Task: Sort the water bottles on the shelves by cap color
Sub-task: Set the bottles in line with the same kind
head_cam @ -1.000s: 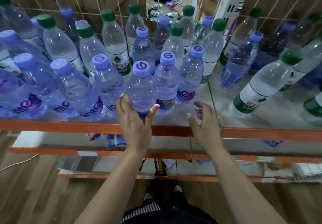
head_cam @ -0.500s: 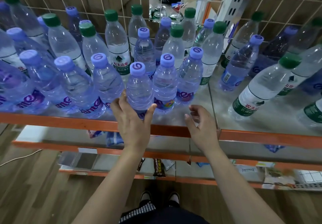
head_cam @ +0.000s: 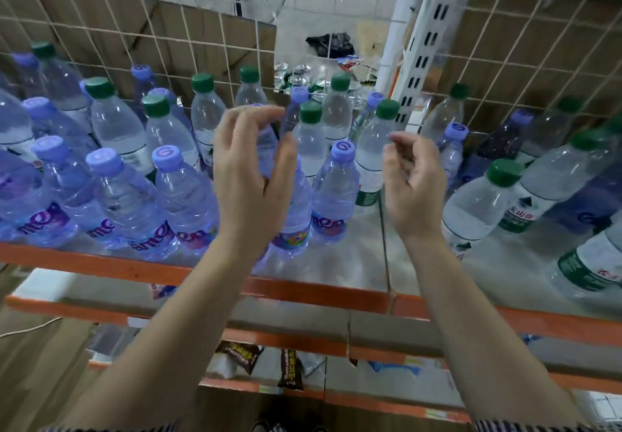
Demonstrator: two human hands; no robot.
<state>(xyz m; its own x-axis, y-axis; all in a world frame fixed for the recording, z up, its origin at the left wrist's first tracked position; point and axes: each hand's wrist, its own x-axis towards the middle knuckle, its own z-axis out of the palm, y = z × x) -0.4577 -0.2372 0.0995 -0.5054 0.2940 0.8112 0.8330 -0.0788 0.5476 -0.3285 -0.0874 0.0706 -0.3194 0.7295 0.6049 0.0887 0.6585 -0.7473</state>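
Top shelf [head_cam: 101, 260], orange front rail, metal deck, two bays divided by a seam.

Left bay: purple-capped bottles [head_cam: 188, 196] stand upright along the front edge, packed touching one another. Green-capped bottles [head_cam: 117, 128] stand in the rows behind them, with a few purple caps mixed in towards the wire grid [head_cam: 168, 38] at the back.

Right bay: green and purple caps are mixed and more loosely spaced. One green-capped bottle [head_cam: 481, 206] stands near the front, and a small purple-capped one [head_cam: 451, 152] is behind it.

Left hand [head_cam: 249, 182]: raised in front of the middle of the left bay, back of the hand to the camera. Its fingers [head_cam: 249, 118] curl over at the top and the thumb [head_cam: 286, 159] stands apart. A purple bottle [head_cam: 269, 149] shows in the gap between them. Whether the fingers clamp it or only hang in front of it cannot be told.

Right hand [head_cam: 414, 189]: raised at the seam between the bays, just right of a front-row purple-capped bottle [head_cam: 336, 196]. Its fingers [head_cam: 404, 144] are loosely curled and slightly apart, holding nothing and touching no bottle.

Lower shelf [head_cam: 303, 340]: dark snack packets [head_cam: 239, 354] lie on the level below it.
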